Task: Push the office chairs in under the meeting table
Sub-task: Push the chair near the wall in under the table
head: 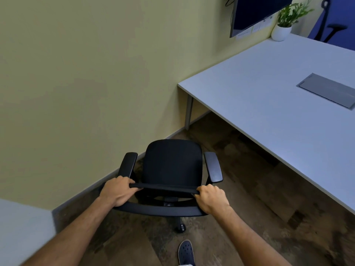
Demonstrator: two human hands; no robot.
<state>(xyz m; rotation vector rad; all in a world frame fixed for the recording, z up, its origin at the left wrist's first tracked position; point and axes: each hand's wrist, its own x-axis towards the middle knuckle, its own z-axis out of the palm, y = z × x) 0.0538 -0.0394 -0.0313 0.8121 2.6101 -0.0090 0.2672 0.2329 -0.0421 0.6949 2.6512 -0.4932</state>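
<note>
A black office chair (172, 164) with two armrests stands on the floor right in front of me, its seat facing away towards the yellow wall. My left hand (117, 191) grips the left end of the top edge of its backrest, and my right hand (212, 198) grips the right end. The white meeting table (269, 112) fills the right side of the view; its near long edge lies to the right of the chair, apart from it. The chair's base is mostly hidden beneath the seat, with one castor (180, 227) showing.
The yellow wall (86, 83) runs close along the chair's left. A table leg (189, 114) stands at the far corner. On the table sit a potted plant (282, 25) and a grey cable hatch (326, 91). A blue chair (334, 22) stands beyond. My shoe (185, 250) is below.
</note>
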